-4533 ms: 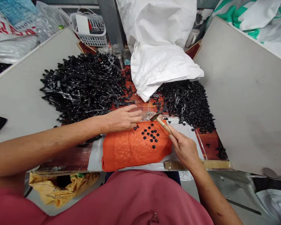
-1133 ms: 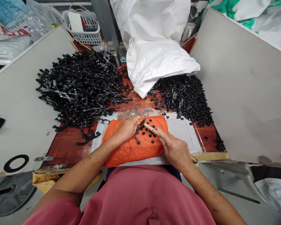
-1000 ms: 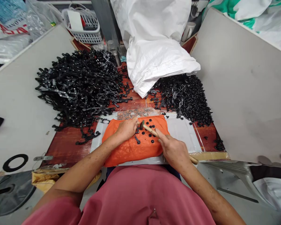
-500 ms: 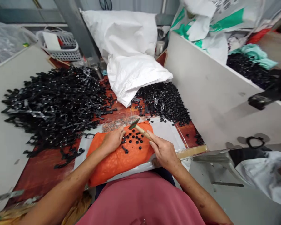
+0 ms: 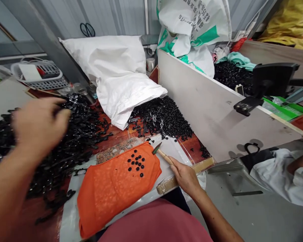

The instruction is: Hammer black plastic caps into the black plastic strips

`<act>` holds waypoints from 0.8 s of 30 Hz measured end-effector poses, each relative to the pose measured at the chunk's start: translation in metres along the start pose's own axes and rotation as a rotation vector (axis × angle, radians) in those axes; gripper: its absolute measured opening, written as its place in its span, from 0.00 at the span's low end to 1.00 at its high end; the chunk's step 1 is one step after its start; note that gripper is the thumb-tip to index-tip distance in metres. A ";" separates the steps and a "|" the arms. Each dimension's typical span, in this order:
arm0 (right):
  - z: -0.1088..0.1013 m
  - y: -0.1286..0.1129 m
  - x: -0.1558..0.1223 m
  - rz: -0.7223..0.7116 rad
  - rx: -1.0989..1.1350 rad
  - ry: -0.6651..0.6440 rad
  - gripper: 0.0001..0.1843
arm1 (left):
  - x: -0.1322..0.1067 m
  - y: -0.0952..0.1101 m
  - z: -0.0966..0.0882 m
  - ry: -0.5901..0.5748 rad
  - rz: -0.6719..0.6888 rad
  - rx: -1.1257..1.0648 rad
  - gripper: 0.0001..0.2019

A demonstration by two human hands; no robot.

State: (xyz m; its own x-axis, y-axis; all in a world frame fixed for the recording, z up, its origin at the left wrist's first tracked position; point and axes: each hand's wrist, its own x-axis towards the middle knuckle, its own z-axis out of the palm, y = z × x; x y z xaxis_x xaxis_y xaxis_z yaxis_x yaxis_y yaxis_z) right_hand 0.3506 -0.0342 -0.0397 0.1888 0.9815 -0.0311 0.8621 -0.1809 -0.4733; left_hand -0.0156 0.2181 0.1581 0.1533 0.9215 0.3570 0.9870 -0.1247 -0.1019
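My right hand [image 5: 187, 176] is wrapped around the wooden handle of a small hammer [image 5: 166, 156], whose dark head is held over the right edge of an orange cloth [image 5: 103, 191]. Several round black plastic pieces [image 5: 136, 163] lie scattered on the cloth's upper part. Blurred by motion, my left hand [image 5: 41, 122] is raised over a heap of black strip-like plastic parts [image 5: 73, 144] at the left. Its thumb and forefinger are apart, and nothing shows between them.
A white sack [image 5: 126, 80] stands behind, with a pile of small black parts [image 5: 164, 116] at its mouth. A grey partition [image 5: 204, 97] borders the right side. At the back left are a basket [image 5: 50, 84] and a metal flask [image 5: 87, 95]. A taped cardboard strip [image 5: 166, 185] lines the table's front edge.
My left hand has left the orange cloth and swung left over the heap. The black strip near its fingers is gone from the cloth. The hammer stays in my right hand; the view has turned right.
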 end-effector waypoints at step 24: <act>-0.002 -0.004 -0.002 0.011 0.109 -0.041 0.26 | 0.010 0.263 0.103 -0.136 0.602 -0.698 0.11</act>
State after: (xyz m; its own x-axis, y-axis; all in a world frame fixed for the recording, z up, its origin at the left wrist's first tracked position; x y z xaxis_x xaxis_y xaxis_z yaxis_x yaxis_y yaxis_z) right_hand 0.3477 -0.0352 -0.0358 0.1767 0.9817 -0.0713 0.8036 -0.1857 -0.5655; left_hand 0.2400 0.2325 0.0390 0.6852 0.6596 0.3090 0.5561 -0.7477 0.3630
